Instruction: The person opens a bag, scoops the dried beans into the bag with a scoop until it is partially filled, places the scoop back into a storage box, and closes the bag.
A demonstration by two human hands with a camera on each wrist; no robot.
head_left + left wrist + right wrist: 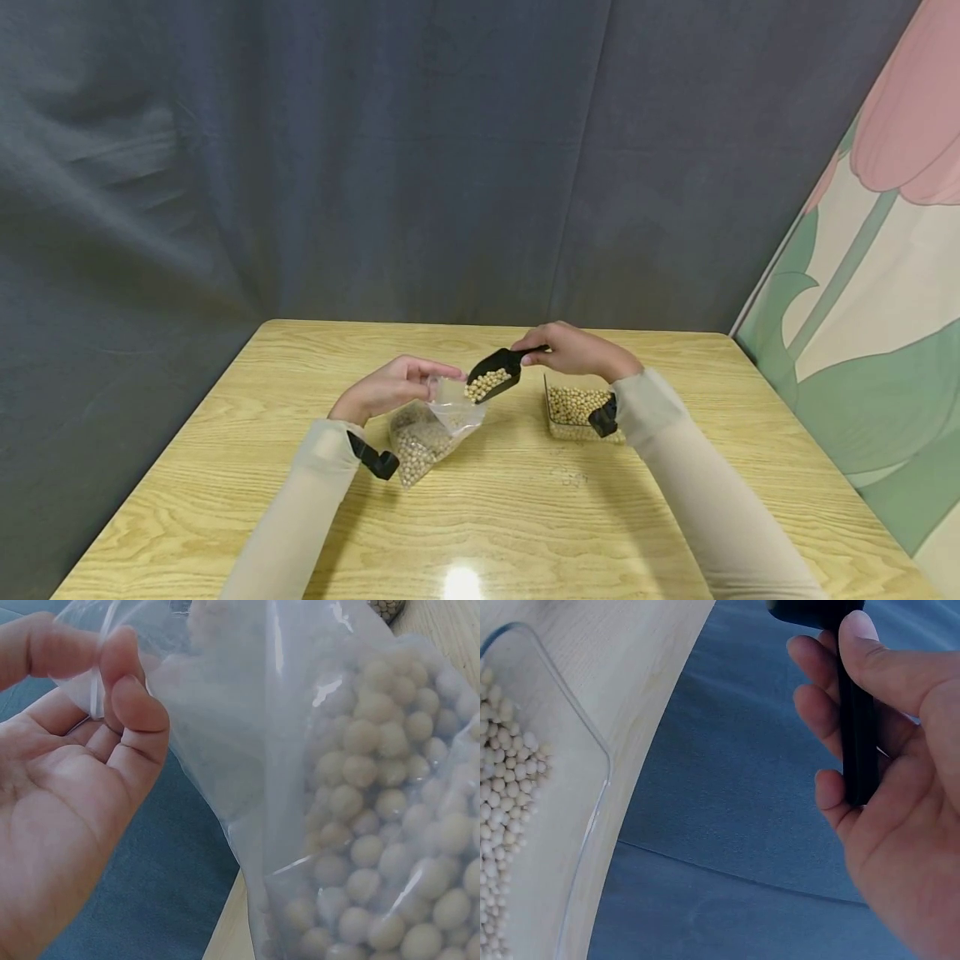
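With its fingers pinching the rim, my left hand [393, 385] holds a clear zip bag [217, 735] by its mouth. Pale round beans [367, 825], likely soybeans, fill the bag's lower part, which rests on the table. My right hand [573, 350] grips the handle of a black scoop [512, 362], fingers curled round it in the right wrist view. Beans [486, 384] lie in the scoop, whose front edge is tilted down at the bag's opening. A clear rectangular container [600, 761] of beans stands beneath my right forearm, partly hidden by the wrist.
The wooden table [480, 517] spreads round both hands. A dark curtain [420, 167] hangs behind its far edge. To the right is a wall panel [885, 333] with painted flowers. Small clear bits [573, 479] lie in front of the container.
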